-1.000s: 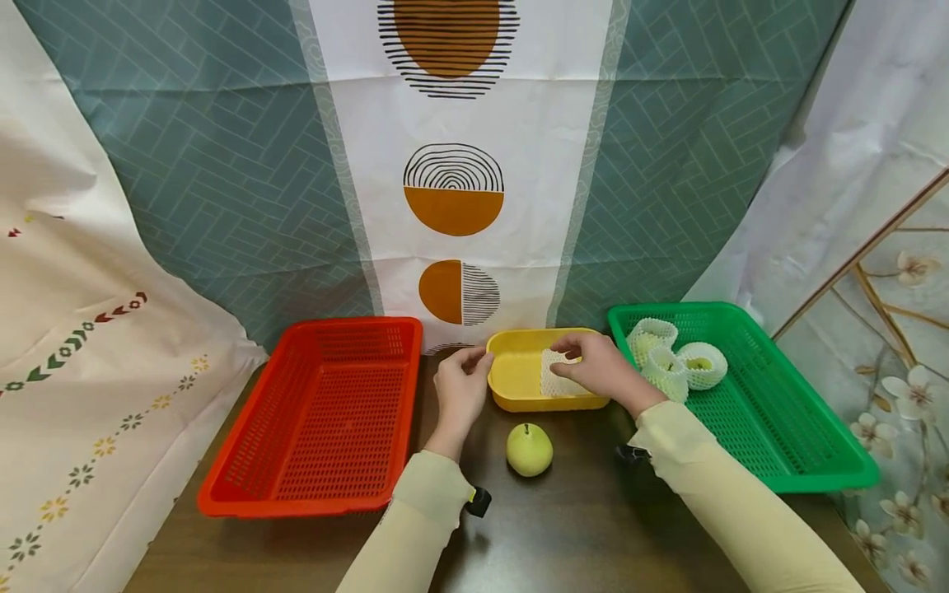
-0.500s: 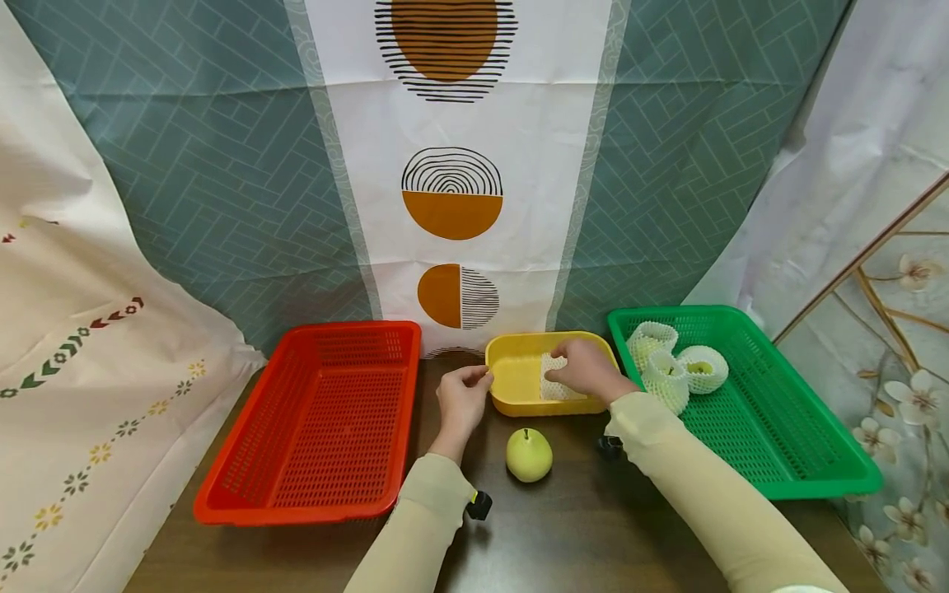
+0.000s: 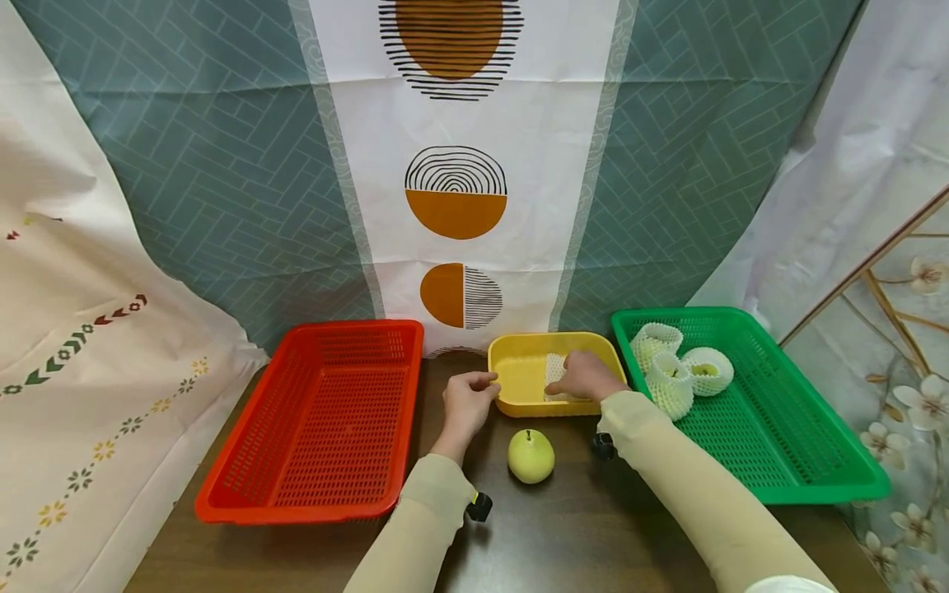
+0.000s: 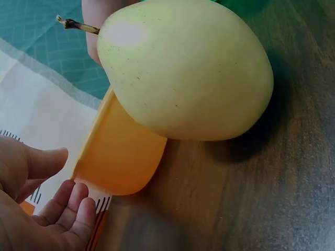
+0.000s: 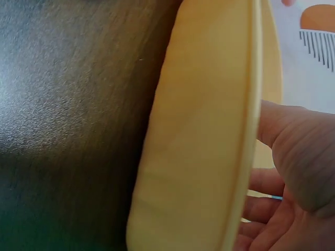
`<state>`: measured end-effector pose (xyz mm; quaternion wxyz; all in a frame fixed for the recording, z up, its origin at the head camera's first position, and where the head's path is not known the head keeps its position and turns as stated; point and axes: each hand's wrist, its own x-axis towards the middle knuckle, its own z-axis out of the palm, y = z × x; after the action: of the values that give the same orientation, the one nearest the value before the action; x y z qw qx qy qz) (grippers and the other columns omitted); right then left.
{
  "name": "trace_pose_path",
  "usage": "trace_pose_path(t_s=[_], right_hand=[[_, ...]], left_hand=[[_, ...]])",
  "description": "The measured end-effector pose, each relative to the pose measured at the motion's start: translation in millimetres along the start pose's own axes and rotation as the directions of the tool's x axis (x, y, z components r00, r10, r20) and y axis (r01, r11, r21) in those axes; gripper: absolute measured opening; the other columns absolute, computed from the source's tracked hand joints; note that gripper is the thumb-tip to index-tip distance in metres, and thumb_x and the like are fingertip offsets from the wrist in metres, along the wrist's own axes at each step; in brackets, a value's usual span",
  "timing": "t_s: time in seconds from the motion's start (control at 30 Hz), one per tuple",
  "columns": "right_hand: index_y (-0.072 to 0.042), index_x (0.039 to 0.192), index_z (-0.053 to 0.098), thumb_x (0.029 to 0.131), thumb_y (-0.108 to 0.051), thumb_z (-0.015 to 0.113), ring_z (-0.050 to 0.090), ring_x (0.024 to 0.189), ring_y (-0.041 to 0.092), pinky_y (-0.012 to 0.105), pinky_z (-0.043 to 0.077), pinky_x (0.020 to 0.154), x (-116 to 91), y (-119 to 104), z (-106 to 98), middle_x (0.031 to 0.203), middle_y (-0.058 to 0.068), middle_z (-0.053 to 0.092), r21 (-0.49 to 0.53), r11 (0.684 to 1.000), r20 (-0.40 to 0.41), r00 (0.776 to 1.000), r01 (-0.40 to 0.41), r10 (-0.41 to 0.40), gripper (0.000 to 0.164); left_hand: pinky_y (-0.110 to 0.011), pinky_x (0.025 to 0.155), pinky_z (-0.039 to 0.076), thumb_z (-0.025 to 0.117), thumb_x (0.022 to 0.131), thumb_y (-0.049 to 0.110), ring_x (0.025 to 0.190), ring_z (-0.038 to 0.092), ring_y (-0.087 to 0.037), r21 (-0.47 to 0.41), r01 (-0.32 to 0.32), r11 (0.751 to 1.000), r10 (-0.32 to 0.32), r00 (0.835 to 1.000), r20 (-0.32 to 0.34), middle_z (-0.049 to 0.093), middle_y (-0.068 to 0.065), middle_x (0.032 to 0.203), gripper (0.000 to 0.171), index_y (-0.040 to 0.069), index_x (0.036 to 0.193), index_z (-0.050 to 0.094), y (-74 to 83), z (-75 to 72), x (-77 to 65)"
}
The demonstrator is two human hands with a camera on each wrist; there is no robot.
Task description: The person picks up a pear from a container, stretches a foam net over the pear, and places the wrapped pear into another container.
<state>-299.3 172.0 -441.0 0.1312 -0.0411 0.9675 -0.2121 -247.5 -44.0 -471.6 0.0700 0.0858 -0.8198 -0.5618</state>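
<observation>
A yellow plastic tray [image 3: 522, 408] stands near the fabric backdrop with white foam netting [image 3: 554, 369] inside. At its left end my left hand [image 3: 467, 405] holds the rim lightly between thumb and fingers; the left wrist view shows the tray's corner [image 4: 123, 162] at the fingertips. My right hand [image 3: 589, 377] reaches over the near rim into the tray, its fingers down on the netting. In the right wrist view the tray wall [image 5: 201, 125] hides the ends of those fingers. A bare yellow-green pear [image 3: 530, 456] stands upright in front of the tray, stem up.
To the left is a red plastic basket [image 3: 337, 428] with nothing seen inside. A green basket [image 3: 786, 412] on the right holds three net-wrapped pears [image 3: 670, 387] at its back left. Patterned fabric [image 3: 452, 123] hangs behind the brown table [image 3: 549, 535].
My right hand has moved down and left over the netting, covering more of it. My left hand stays at the tray's left end, slightly lower. The pear has not moved.
</observation>
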Motion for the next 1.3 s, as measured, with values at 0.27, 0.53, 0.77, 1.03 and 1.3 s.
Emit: trace_pose_path(t_s=[0.27, 0.53, 0.77, 1.03, 1.3], right_hand=[[-0.006, 0.076, 0.059, 0.062, -0.043, 0.084, 0.046, 0.059, 0.021, 0.028, 0.036, 0.054, 1, 1, 8, 0.061, 0.003, 0.040, -0.038, 0.999, 0.012, 0.999, -0.029, 0.030, 0.047], [-0.002, 0.097, 0.061, 0.064, -0.033, 0.085, 0.051, 0.070, 0.022, 0.029, 0.043, 0.066, 1, -1, 10, 0.074, 0.005, 0.056, -0.048, 0.998, -0.003, 1.000, -0.032, 0.031, 0.051], [-0.005, 0.080, 0.063, 0.066, -0.032, 0.084, 0.048, 0.062, 0.021, 0.028, 0.040, 0.059, 4, 3, 12, 0.062, 0.004, 0.049, -0.102, 0.995, -0.038, 0.999, -0.012, 0.008, 0.037], [-0.006, 0.078, 0.069, 0.067, -0.027, 0.084, 0.051, 0.063, 0.022, 0.028, 0.042, 0.061, 6, 5, 13, 0.064, 0.006, 0.058, -0.056, 0.998, -0.042, 0.999, -0.032, 0.030, 0.028], [-0.004, 0.099, 0.073, 0.070, -0.021, 0.082, 0.057, 0.082, 0.023, 0.041, 0.050, 0.088, 5, 6, 13, 0.100, 0.010, 0.070, -0.032, 0.999, -0.042, 0.999, -0.032, 0.030, 0.035]], left_hand=[[-0.031, 0.078, 0.053, 0.075, 0.078, 0.018, 0.092, 0.060, -0.019, -0.001, 0.031, 1.000, -0.031, 0.999, 0.017, 0.072, 0.000, 0.091, 0.018, 0.016, 0.096, 0.075, -8.4, 2.1, -3.2], [-0.030, 0.076, 0.053, 0.076, 0.077, 0.019, 0.089, 0.062, -0.017, -0.034, 0.029, 0.999, -0.029, 1.000, 0.005, 0.072, 0.000, 0.091, 0.018, 0.016, 0.095, 0.076, -11.5, 2.9, -2.6], [-0.030, 0.078, 0.054, 0.077, 0.076, 0.021, 0.093, 0.062, -0.017, -0.045, 0.033, 0.998, -0.034, 0.999, -0.011, 0.073, 0.001, 0.093, 0.018, 0.017, 0.094, 0.076, -12.4, 3.9, -2.5], [-0.029, 0.076, 0.053, 0.077, 0.076, 0.018, 0.090, 0.063, -0.016, -0.055, 0.024, 0.998, -0.025, 1.000, -0.014, 0.073, 0.000, 0.092, 0.018, 0.016, 0.094, 0.076, -12.8, 5.2, -2.4], [-0.029, 0.076, 0.054, 0.077, 0.076, 0.018, 0.090, 0.063, -0.014, -0.064, 0.021, 0.998, -0.023, 0.999, -0.030, 0.073, 0.001, 0.092, 0.017, 0.017, 0.093, 0.077, -12.7, 6.3, -2.5]])
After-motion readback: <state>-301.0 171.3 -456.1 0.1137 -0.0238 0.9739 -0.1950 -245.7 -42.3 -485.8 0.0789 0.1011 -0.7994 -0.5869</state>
